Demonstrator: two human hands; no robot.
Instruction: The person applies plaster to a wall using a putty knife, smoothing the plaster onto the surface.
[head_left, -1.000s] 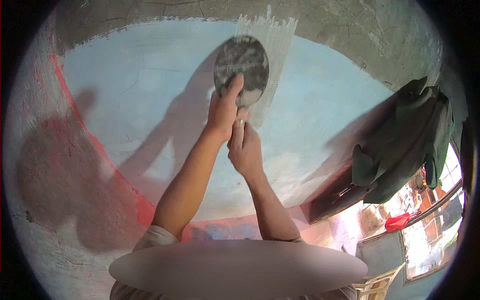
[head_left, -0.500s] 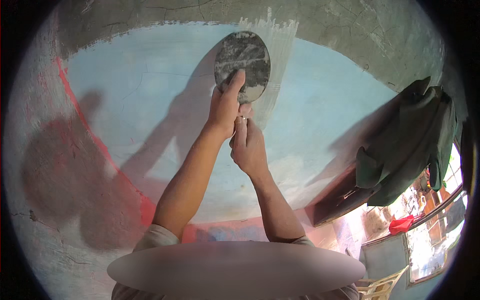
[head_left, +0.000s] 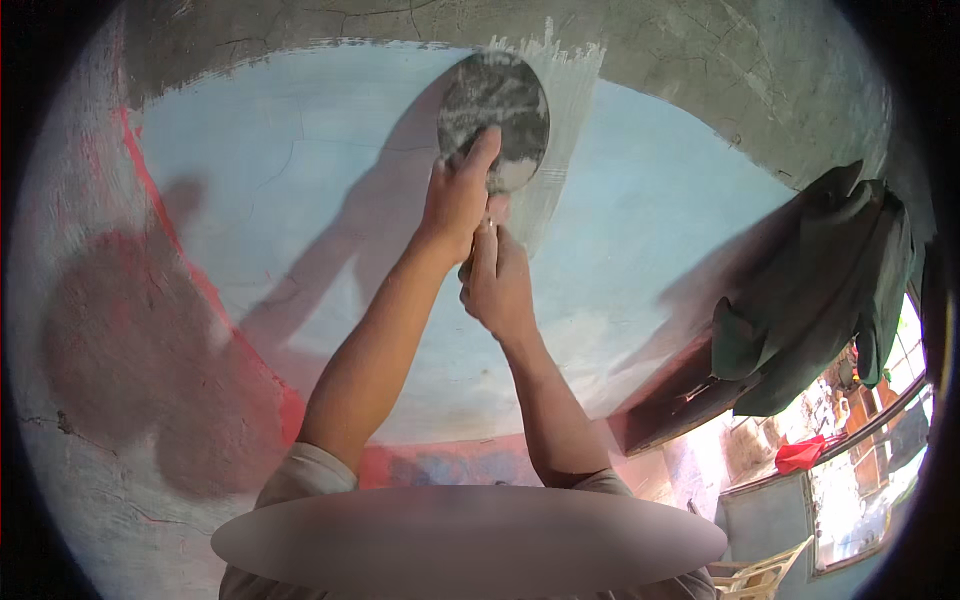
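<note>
My left hand [head_left: 460,205] is closed around the lower edge of a dark round plate [head_left: 500,95] smeared with grey paste, its thumb lying over the face. The plate is raised in front of a light blue wall [head_left: 300,130]. Just below, my right hand [head_left: 500,285] is closed with its fingers near the left hand's fingertips. A small shiny bit shows at its fingertips, but what it grips is hidden. Beside and above the plate runs a grey brushed streak [head_left: 568,125] with a ragged top.
Bare grey, cracked plaster [head_left: 680,60] borders the blue area above. A red painted line [head_left: 165,215] curves down the left side. At right hangs a dark green garment [head_left: 815,290], near a bright window with a red cloth [head_left: 800,455]. A pale chair [head_left: 765,575] stands at lower right.
Both hands have moved slightly up along the wall, and the plate with them. The view has shifted a little. My grips look the same.
</note>
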